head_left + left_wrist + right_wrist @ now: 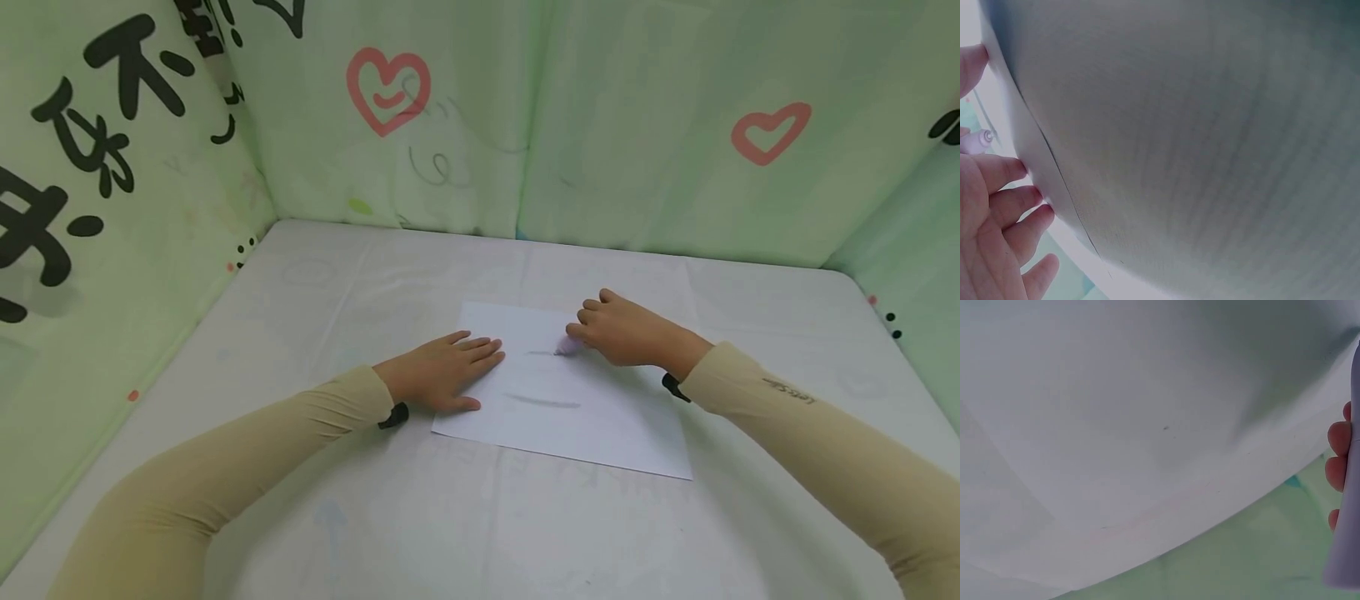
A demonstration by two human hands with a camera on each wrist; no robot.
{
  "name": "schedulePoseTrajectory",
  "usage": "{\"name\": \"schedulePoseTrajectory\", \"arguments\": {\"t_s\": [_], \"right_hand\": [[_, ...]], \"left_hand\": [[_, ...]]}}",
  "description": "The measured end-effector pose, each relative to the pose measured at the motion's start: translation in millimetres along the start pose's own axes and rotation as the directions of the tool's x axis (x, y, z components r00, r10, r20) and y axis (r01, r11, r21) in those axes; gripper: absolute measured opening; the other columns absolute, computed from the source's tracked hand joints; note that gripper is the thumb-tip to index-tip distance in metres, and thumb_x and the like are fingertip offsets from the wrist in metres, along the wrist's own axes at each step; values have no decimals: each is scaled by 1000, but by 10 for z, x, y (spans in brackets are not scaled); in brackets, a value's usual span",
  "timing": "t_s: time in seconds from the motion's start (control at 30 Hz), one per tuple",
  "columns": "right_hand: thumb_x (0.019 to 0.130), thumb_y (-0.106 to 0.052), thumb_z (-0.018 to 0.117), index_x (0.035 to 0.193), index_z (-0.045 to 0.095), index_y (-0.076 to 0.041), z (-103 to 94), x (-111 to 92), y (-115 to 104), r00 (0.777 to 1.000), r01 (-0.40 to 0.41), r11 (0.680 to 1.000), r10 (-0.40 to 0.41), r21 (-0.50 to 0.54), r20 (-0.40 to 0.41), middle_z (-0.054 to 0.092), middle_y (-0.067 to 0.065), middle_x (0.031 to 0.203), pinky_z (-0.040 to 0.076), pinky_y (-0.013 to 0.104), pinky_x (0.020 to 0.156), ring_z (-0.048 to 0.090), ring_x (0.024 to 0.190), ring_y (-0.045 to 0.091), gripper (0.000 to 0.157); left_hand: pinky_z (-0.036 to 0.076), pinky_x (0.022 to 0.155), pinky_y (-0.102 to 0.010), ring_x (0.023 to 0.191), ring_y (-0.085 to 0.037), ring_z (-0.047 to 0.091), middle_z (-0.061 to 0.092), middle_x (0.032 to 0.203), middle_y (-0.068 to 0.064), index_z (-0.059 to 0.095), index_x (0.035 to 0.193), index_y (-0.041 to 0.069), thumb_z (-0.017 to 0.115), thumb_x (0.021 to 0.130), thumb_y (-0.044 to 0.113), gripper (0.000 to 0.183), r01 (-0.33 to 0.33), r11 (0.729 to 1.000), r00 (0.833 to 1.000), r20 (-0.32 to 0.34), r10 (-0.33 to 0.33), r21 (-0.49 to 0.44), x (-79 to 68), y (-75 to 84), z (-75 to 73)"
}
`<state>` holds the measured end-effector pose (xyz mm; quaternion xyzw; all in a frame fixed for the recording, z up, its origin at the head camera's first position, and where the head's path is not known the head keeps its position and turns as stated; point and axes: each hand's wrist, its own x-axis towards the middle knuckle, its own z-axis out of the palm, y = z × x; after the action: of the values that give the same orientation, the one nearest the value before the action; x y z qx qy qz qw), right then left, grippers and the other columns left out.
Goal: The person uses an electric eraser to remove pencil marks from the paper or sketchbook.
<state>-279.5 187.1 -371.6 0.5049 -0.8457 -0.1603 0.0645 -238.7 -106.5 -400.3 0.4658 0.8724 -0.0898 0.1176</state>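
Note:
A white sheet of paper (630, 437) lies on the table, with a short grey line (538, 353) and a longer one (543, 402) below it. My left hand (447, 368) rests flat on the sheet's left edge, fingers spread. In my right hand (626, 329) I grip a lavender pen-shaped tool (1349, 487), its body widening toward the back end. The tool's narrow tip is at the right end of the upper line in the head view. Fingers curl round its body in the right wrist view. In the left wrist view the tool's tip (982, 140) shows beyond the fingers.
A white cloth (420, 500) covers the table under the paper. Green curtains (637, 167) with red hearts and dark lettering stand at the back and both sides. Each wrist carries a small black device, the left one (394, 415) near the paper's edge.

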Motion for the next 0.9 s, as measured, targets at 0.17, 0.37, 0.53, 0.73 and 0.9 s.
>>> {"name": "schedulePoseTrajectory", "arguments": {"t_s": [0.17,0.37,0.53,0.73,0.9], "right_hand": [[83,-11,69,87,57,-10,4,30,0,1000,-1,1000,1,-1,-18,57,4,72,31,30,63,48,69,19,13],[84,-12,68,87,58,-11,12,4,13,1000,6,1000,-6,16,5,57,2,71,31,30,63,48,69,17,10],[84,-13,68,87,58,-11,23,-21,26,1000,-1,1000,1,16,5,56,2,71,31,30,64,48,69,17,11],[84,-12,68,88,58,-11,19,-11,25,1000,1,1000,-1,26,1,57,2,72,32,30,64,49,70,18,10],[85,-13,67,87,58,-12,-2,-11,30,1000,0,999,-1,37,28,56,1,71,33,30,64,47,69,17,9]], "left_hand": [[14,120,-41,146,-21,19,17,158,-7,17,151,9,42,95,51,74,0,1000,1000,0,0,-6,9,-7,18],[15,120,-41,146,-21,20,18,158,-7,17,151,9,42,95,51,74,-3,1000,1000,-9,3,-5,11,-18,36],[15,120,-41,146,-21,20,18,158,-7,17,151,9,42,95,51,74,2,1000,1000,-8,-2,4,4,-19,29],[15,120,-41,146,-21,20,18,158,-7,17,151,9,42,96,50,74,-5,1000,1000,-14,5,-3,-3,-16,20],[15,120,-41,146,-21,20,17,158,-7,17,151,9,41,96,51,74,-3,1000,1000,-6,3,12,-4,-13,15]]}}
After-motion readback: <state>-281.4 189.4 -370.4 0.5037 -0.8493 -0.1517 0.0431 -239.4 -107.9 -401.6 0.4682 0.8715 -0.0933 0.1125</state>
